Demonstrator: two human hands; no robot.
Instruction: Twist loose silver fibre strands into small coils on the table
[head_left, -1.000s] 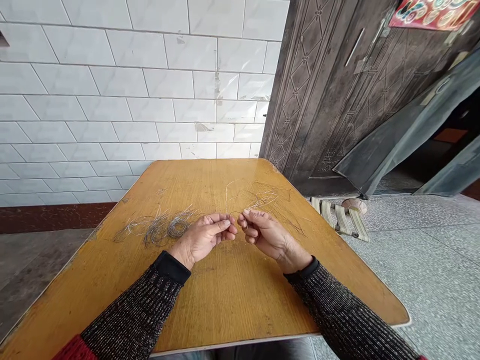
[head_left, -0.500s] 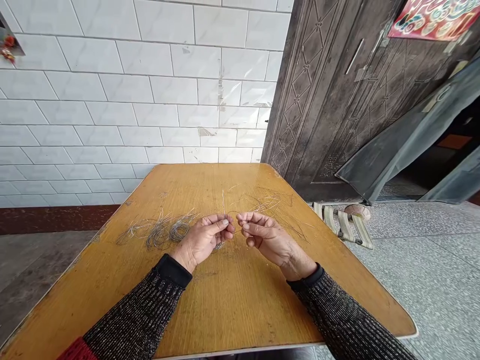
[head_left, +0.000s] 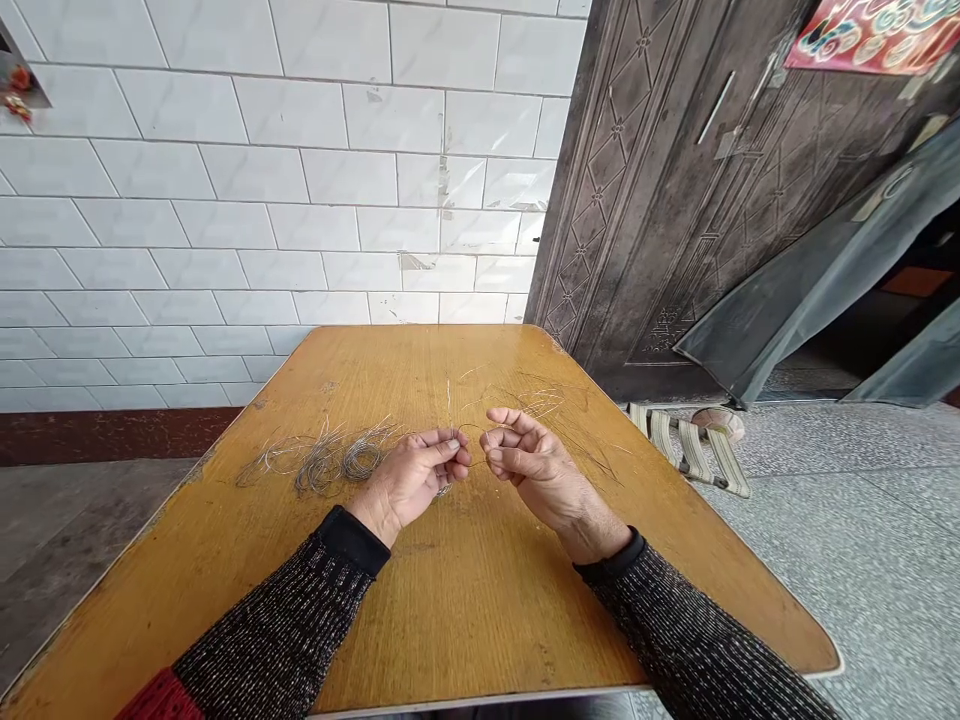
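Over the middle of the wooden table, my left hand point(head_left: 417, 473) pinches a thin wire point(head_left: 448, 394) between thumb and fingers; one end sticks up above the fingertips. The wire bends in a small loop across the gap to my right hand point(head_left: 534, 472). There the thumb and middle fingers pinch it, while the index finger is lifted away. Coils of grey wire point(head_left: 363, 459) lie on the table to the left of my left hand. Beyond my right hand lie loose strands of wire point(head_left: 541, 402). A small bit of coil under my left hand is mostly hidden.
The wooden table point(head_left: 442, 610) reaches to the white tiled wall point(head_left: 247, 180). At right are a dark carved door point(head_left: 637, 200) and a grey curtain point(head_left: 810, 270). A low stool with striped webbing point(head_left: 694, 450) stands on the floor beside the table.
The index finger of my right hand has lifted off the wire, and that hand has opened out slightly. My left hand keeps its pinch in nearly the same place.
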